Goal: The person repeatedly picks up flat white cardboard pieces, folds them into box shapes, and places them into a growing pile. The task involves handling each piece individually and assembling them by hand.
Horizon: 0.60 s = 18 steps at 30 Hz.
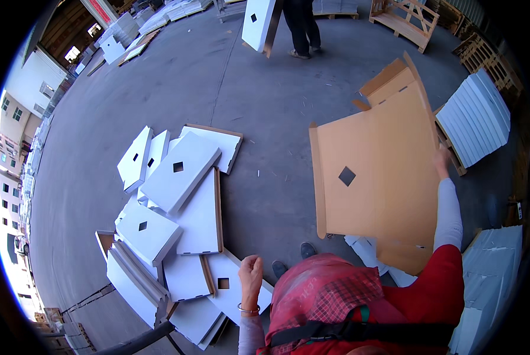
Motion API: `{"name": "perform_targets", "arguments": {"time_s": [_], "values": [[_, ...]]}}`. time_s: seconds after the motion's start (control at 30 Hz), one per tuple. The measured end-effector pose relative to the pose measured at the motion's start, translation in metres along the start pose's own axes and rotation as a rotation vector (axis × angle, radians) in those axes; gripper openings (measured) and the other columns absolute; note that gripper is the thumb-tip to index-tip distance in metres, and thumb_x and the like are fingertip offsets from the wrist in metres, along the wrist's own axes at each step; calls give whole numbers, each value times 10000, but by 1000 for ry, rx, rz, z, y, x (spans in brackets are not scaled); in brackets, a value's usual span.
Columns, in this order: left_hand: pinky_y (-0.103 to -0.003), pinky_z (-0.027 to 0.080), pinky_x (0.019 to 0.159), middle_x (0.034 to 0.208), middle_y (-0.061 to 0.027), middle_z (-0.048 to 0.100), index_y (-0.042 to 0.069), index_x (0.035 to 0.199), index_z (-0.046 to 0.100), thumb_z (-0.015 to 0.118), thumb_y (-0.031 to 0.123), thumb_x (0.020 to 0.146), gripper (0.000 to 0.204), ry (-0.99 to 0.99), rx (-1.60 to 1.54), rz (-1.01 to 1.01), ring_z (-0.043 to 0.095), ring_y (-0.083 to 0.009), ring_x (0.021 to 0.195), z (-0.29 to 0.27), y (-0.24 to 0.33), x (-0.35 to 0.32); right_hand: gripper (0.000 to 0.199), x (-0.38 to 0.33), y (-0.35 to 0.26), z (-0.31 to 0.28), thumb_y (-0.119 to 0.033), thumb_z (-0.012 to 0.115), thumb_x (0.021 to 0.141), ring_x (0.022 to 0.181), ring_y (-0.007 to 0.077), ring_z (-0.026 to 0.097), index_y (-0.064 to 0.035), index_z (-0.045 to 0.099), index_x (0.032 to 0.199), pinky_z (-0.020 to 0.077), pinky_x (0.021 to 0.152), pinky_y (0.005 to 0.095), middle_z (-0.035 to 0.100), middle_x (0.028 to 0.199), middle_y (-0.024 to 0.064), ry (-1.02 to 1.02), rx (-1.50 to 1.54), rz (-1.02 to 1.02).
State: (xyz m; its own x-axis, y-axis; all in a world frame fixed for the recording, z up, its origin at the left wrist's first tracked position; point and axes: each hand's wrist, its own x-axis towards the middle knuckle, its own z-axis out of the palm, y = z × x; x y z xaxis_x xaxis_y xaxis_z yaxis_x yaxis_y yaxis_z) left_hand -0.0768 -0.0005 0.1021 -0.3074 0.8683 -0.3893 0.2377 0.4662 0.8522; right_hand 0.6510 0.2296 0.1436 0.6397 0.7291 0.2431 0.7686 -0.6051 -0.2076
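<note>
Head view: right of the flat white boxes (188, 177), the right hand (442, 161) pinches a broad, matte brown cardboard sheet (383, 171), diamond-holed; the left hand (250, 273), loosely fisted, hangs near the boxes.

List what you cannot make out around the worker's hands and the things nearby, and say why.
In the head view:
- Inside of the left hand: hidden by its own curled fingers.
- Separate fingers of the right hand, at the cardboard sheet: blurred and small.
- Sheet's far face: turned away.
- Co-worker's upper body: cut off by the top edge.
- Lower white boxes: partly covered by upper ones.
</note>
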Motion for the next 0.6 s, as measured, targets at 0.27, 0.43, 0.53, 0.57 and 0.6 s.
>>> {"name": "perform_targets", "arguments": {"time_s": [0.27,0.43,0.53,0.57,0.6], "values": [[-348,501,686,904,-158,618,0,986,651,624,202,884,228,-25,317,213,636,-265,768,13,14,-10,334,0,-13,-67,-251,502,927,993,385,622,-101,628,1198,499,811,449,655,1091,186,276,110,-46],[-391,497,672,910,-169,599,20,1011,634,621,200,875,226,-179,525,340,633,-317,761,30,-9,-16,325,-96,-69,-20,-113,524,897,1006,364,592,-56,624,1201,484,844,417,637,1118,145,272,283,-559],[-461,503,718,974,-182,584,54,1037,614,613,239,875,246,-330,671,291,597,-383,882,37,13,-26,394,-177,-81,16,-8,538,833,985,328,577,-90,639,1205,483,845,407,632,1113,100,87,248,-728],[-463,504,721,981,-180,583,57,1041,614,612,240,876,247,-382,723,318,597,-383,895,40,18,-23,432,-202,-71,30,21,537,807,988,313,569,-112,645,1204,477,852,402,626,1113,88,43,222,-732],[-467,507,735,996,-178,582,60,1057,610,605,234,881,248,-416,736,295,595,-383,919,43,15,-25,474,-226,-64,47,49,537,781,990,298,562,-134,651,1203,471,858,398,621,1112,76,-6,207,-743]]}}
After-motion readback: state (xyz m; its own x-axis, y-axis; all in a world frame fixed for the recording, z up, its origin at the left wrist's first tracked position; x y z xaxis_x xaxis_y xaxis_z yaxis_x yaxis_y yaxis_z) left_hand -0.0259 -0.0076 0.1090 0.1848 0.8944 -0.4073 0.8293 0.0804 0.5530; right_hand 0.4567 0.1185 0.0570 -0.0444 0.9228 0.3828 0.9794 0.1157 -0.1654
